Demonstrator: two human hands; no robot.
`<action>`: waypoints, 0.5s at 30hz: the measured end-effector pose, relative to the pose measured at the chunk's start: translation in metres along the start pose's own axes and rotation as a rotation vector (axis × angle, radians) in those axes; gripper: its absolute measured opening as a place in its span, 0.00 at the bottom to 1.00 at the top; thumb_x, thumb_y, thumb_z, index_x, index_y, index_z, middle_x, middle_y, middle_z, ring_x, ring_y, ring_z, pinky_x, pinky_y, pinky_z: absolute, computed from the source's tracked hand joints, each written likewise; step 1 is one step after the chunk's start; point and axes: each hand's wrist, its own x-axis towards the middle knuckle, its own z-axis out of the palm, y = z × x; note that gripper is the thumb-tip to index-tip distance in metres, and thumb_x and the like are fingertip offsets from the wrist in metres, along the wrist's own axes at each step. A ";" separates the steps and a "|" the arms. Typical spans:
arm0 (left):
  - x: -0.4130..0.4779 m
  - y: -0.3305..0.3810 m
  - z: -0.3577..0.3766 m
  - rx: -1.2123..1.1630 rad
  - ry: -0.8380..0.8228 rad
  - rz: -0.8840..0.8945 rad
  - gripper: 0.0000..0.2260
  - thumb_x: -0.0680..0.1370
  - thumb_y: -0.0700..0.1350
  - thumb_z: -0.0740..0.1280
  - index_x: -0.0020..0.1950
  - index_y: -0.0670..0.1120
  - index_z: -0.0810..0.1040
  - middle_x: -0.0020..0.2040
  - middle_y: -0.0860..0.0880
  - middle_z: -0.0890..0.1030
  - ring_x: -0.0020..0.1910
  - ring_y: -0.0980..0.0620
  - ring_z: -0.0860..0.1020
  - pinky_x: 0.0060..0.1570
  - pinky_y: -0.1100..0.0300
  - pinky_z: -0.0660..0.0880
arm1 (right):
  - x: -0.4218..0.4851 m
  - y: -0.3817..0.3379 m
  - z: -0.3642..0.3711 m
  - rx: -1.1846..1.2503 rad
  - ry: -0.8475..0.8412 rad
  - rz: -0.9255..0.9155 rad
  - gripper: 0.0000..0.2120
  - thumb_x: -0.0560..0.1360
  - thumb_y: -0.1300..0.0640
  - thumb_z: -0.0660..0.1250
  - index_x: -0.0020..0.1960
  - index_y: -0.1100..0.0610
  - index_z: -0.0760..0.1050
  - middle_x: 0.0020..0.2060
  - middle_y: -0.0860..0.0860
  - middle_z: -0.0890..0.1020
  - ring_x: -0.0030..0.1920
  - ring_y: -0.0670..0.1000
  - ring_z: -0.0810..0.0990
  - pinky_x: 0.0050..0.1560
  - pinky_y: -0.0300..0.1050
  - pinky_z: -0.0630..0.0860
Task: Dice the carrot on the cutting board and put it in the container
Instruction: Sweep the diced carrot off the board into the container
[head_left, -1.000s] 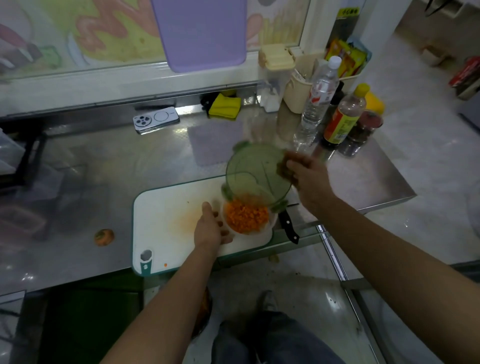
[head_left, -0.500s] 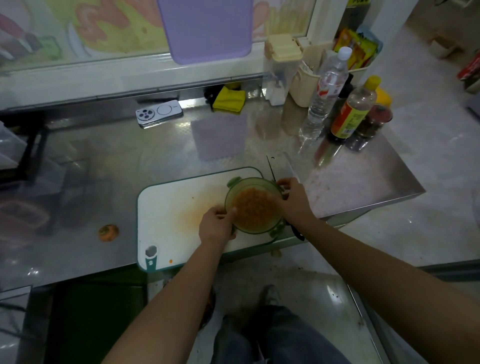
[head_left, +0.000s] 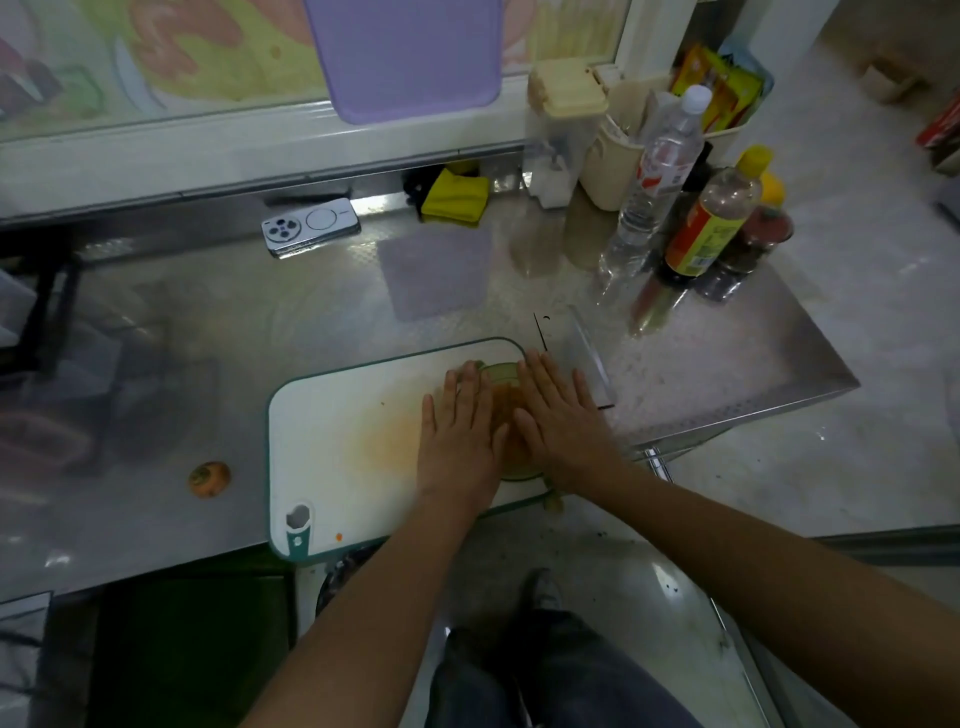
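Note:
A round container (head_left: 500, 373) with a green see-through lid stands on the right part of the white cutting board (head_left: 343, 415). Both my hands lie flat on its lid with straight fingers: my left hand (head_left: 460, 436) on its left half, my right hand (head_left: 563, 423) on its right half. They cover most of the lid, and the diced carrot inside shows only as an orange tint between them. An orange stain marks the board left of the container. A tiny carrot bit (head_left: 338, 537) lies near the board's front edge.
A carrot end (head_left: 209, 478) lies on the steel counter left of the board. A knife blade (head_left: 589, 348) sticks out past my right hand. Bottles (head_left: 657, 176) and jars stand at the back right, a phone (head_left: 310, 225) and yellow cloth (head_left: 456, 196) along the back.
One second ago my right hand held the lid tilted above the open container. It then set the lid on. Now both hands lie flat on top of it.

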 end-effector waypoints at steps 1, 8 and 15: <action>0.000 0.001 0.003 0.023 0.009 0.000 0.27 0.82 0.57 0.38 0.76 0.47 0.33 0.76 0.47 0.32 0.75 0.47 0.32 0.74 0.48 0.36 | 0.000 0.001 0.003 -0.027 0.001 0.004 0.39 0.72 0.38 0.20 0.77 0.57 0.38 0.77 0.53 0.40 0.76 0.52 0.36 0.76 0.56 0.39; 0.003 0.002 0.008 0.114 0.022 0.005 0.32 0.75 0.57 0.28 0.76 0.44 0.36 0.78 0.45 0.38 0.76 0.45 0.37 0.73 0.46 0.35 | 0.005 -0.001 0.014 -0.012 0.041 0.022 0.32 0.78 0.43 0.38 0.77 0.60 0.47 0.77 0.56 0.49 0.77 0.55 0.46 0.75 0.59 0.45; 0.011 0.012 0.000 -0.017 0.009 -0.054 0.37 0.74 0.58 0.30 0.78 0.40 0.48 0.78 0.41 0.46 0.77 0.41 0.45 0.75 0.46 0.45 | 0.011 0.000 0.006 0.467 0.145 0.317 0.32 0.81 0.45 0.52 0.77 0.60 0.47 0.76 0.58 0.54 0.75 0.56 0.55 0.74 0.52 0.55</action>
